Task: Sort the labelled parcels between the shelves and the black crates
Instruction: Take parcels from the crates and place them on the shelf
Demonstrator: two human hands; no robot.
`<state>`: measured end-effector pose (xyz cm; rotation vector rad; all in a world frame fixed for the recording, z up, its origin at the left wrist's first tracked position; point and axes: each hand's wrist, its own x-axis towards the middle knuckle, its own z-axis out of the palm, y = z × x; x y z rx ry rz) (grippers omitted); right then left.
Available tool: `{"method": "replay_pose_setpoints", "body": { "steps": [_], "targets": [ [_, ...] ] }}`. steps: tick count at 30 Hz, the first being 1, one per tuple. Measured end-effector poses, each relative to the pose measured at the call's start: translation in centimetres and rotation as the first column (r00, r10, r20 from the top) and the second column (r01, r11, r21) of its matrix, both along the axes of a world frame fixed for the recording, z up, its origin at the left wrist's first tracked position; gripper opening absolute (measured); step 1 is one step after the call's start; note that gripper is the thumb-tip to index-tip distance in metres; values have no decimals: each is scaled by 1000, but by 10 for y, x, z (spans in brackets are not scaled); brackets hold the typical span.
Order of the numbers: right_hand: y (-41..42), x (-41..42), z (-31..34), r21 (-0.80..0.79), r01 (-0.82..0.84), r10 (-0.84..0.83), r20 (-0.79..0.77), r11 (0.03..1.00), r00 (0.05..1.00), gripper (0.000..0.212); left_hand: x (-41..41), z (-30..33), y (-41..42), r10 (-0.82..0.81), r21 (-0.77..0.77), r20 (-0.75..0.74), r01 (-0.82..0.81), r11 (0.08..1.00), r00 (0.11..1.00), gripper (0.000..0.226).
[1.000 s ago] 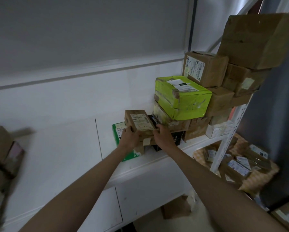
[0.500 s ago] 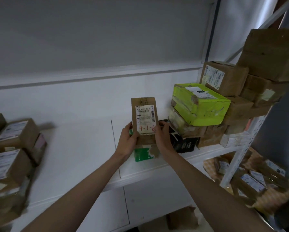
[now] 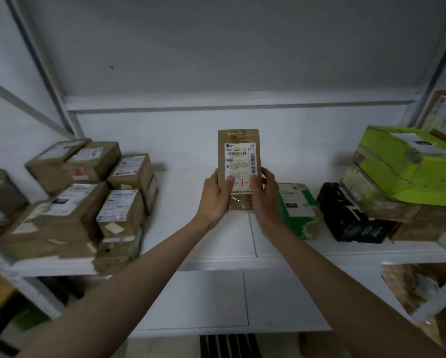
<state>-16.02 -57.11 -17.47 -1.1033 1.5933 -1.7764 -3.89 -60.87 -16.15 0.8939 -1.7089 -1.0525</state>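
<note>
Both forearms reached in from 5 and 7 o'clock. Left hand (image 3: 215, 193) and right hand (image 3: 266, 196) held the small brown parcel (image 3: 238, 161) upright at frame centre, above the bare middle of the white shelf (image 3: 227, 236); the fingers curled round its lower side edges, thumbs pressed on the lower part of the label (image 3: 240, 165). Judged light: a grip at the bottom alone carried it without sag. Cardboard looked stiff and flat-sided, probably not slippery; the taped lower face might be slicker. Best hold: the two long edges, leaving the label readable. At 3 o'clock lay a green box (image 3: 298, 210), a black box (image 3: 351, 215) and a lime-green box (image 3: 408, 166); at 9 o'clock, stacked brown parcels (image 3: 87, 200).
</note>
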Motion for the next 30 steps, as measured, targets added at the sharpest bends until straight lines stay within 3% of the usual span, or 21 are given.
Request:
{"method": "replay_pose_setpoints", "body": {
  "steps": [3,6,13,26,30],
  "targets": [
    [-7,50,10,-36,-38,37,-43,999,998,41,49,9,-6,74,-37,19,-74,997,997,41],
    [-17,100,19,-67,-87,83,-60,994,995,25,101,16,-13,134,-42,46,-133,990,990,33],
    [-40,238,33,-46,-130,128,-52,990,990,35,236,36,-28,354,-176,186,-323,930,917,42],
    [-72,464,32,15,-173,173,-125,985,977,36,450,27,-60,507,-181,169,-479,859,845,46],
    [-85,509,26,70,-211,219,-145,975,965,38,489,21,-67,548,-169,176,-524,835,817,32]
  ]
}}
